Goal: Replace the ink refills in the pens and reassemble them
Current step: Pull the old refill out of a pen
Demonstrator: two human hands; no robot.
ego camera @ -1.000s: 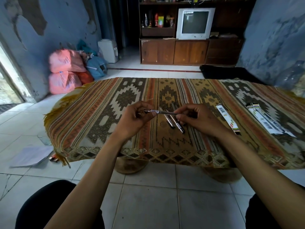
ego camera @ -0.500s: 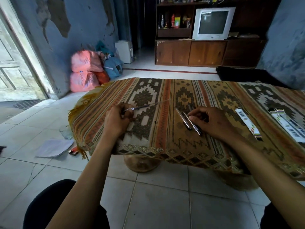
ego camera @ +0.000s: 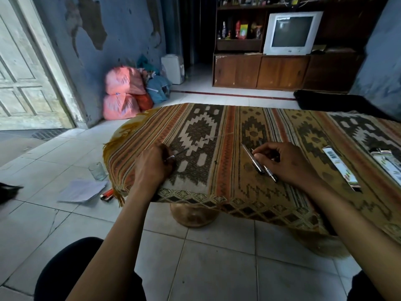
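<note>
My left hand pinches a thin ink refill with a pale tip piece, low over the left part of the patterned table cloth. My right hand rests on the cloth to the right, fingers curled round a dark pen barrel that is mostly hidden. Two pens lie side by side just under its fingertips. Right of that hand lie a refill pack and a second pack.
The low round table stands on a tiled floor. On the floor to its left are a drinking glass, a sheet of paper and a red lighter. Bags, a cabinet and a TV stand far behind.
My hands have moved apart: the left pulled the refill out of the barrel and carried it left and down to the cloth. The right lowered beside the two pens. The view swung left.
</note>
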